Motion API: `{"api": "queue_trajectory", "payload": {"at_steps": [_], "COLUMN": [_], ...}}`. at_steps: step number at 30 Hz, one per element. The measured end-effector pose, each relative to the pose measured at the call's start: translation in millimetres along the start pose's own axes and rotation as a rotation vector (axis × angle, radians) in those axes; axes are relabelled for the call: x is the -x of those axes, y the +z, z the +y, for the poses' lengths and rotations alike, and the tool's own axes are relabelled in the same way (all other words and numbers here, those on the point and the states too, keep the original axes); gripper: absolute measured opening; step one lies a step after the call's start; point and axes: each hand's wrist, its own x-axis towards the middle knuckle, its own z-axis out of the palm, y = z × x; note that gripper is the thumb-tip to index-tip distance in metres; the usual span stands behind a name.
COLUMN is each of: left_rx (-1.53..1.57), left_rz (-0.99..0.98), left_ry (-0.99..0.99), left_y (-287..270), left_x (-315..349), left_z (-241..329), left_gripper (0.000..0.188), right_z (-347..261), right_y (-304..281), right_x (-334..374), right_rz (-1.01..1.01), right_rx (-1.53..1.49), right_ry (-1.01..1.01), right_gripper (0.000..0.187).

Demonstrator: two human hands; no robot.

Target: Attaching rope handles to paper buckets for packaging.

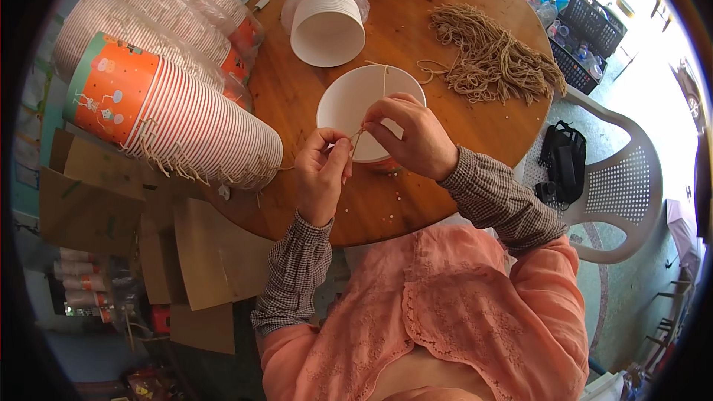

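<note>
A white paper bucket (336,104) stands on the table just past my hands, its open mouth facing me. A thin tan string (385,80) runs from its far rim down toward my fingers. My left hand (324,171) pinches the string between thumb and fingertips at the bucket's near left side. Just above it, my right hand (414,136) is closed on the same string, over the bucket's mouth. Whether a knot is in the string between them is too small to tell. A long nested stack of orange and white buckets (204,122), with string ends hanging from it, lies left of my left hand.
A tangled heap of tan strings (494,52) lies on the round wooden table (397,11) at the right. Another white bucket (327,30) and plastic-wrapped stacks (160,15) are farther back. Cardboard boxes (223,252) stand lower left; a grey plastic chair (624,193) is at the right.
</note>
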Motion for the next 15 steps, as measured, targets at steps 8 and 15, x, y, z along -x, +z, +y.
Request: {"api": "queue_trajectory", "payload": {"at_steps": [8,15], "left_rx": [-0.211,-0.577], "left_rz": [0.03,0.006], "left_ry": [0.079,0.335], "left_y": [-3.6,-9.7], "left_x": [10.1,12.5], "left_z": [-9.2,-13.1], "left_gripper": [0.01,0.012], "right_z": [7.4,1.1], "right_y": [-3.9,-6.7], "right_x": [-1.4,-4.6], "right_rz": [0.041,-0.013], "right_rx": [0.074,-0.066], "right_ry": [-0.021,0.096], "right_gripper": [0.007,0.006]}}
